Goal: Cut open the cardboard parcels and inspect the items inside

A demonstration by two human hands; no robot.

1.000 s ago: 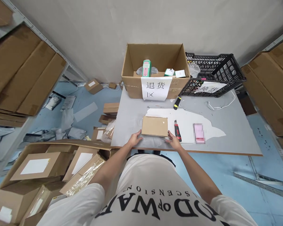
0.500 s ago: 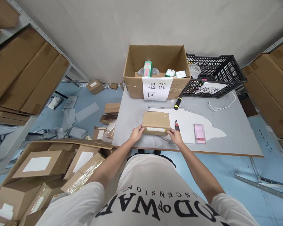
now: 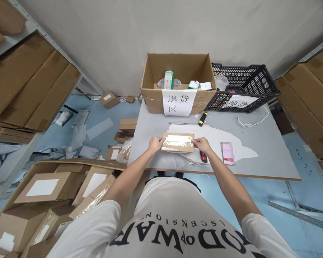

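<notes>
A small flat brown cardboard parcel (image 3: 177, 142) with a white label and clear tape on its facing side is tipped up on edge on the grey table (image 3: 271, 143), near the front. My left hand (image 3: 156, 144) grips its left end and my right hand (image 3: 201, 144) grips its right end. A red and black utility knife (image 3: 203, 156) lies on the table just below my right hand, partly hidden by it. A pink packet (image 3: 227, 152) rests to the right of the knife.
At the table's back stand an open cardboard box (image 3: 177, 80) with a paper sign and a black plastic crate (image 3: 244, 86). A yellow-black tool (image 3: 202, 118) and a white cable (image 3: 254, 120) lie nearby. A large carton of parcels (image 3: 51, 193) sits on the floor at left. Shelves flank both sides.
The parcel lay flat a second ago; both hands have tipped it up and rolled it away, so its labelled, taped side now faces me.
</notes>
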